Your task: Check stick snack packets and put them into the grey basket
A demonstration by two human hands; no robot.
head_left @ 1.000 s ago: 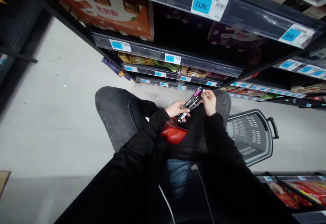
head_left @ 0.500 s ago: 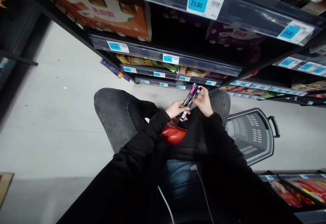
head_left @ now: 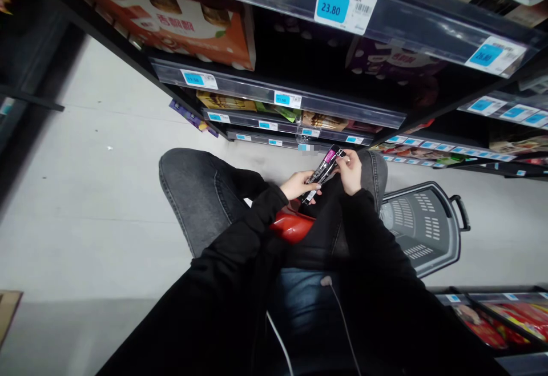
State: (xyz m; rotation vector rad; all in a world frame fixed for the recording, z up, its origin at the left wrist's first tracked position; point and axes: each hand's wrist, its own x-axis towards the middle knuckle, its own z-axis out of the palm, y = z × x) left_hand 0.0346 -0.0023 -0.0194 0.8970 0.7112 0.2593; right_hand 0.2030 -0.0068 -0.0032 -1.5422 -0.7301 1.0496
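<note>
slim packets [head_left: 324, 168], print unreadable, lower ends hidden

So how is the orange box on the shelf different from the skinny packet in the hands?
The orange box is big and wide; the packet is thin and long. The box is orange and white, the packet black with a pink end. The box sits on a shelf; the packet is held by the left hand and right hand. Both carry printed labels.

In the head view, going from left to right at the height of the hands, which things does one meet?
Grey-jeaned knee → left hand → black and pink packet → right hand → grey shopping basket.
</note>
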